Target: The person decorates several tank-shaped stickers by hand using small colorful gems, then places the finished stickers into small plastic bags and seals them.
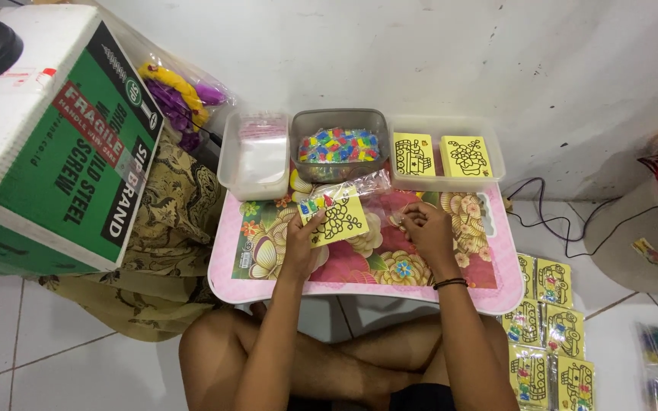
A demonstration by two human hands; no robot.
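My left hand (302, 242) holds a yellow card with a black line drawing (336, 219), together with a small strip of coloured pieces, partly inside a clear plastic sleeve (363, 186). My right hand (424, 228) rests on the pink flowered lap table (359, 285), fingers curled near the sleeve's right end; what it pinches is too small to tell. Behind the card stands a grey tub of coloured packets (339, 144).
A clear tub of plastic sleeves (257, 156) stands at the back left, and a clear tub with two yellow cards (445, 156) at the back right. A large green and white cardboard box (47, 144) sits left. Several packed yellow cards (550, 335) lie on the floor at right.
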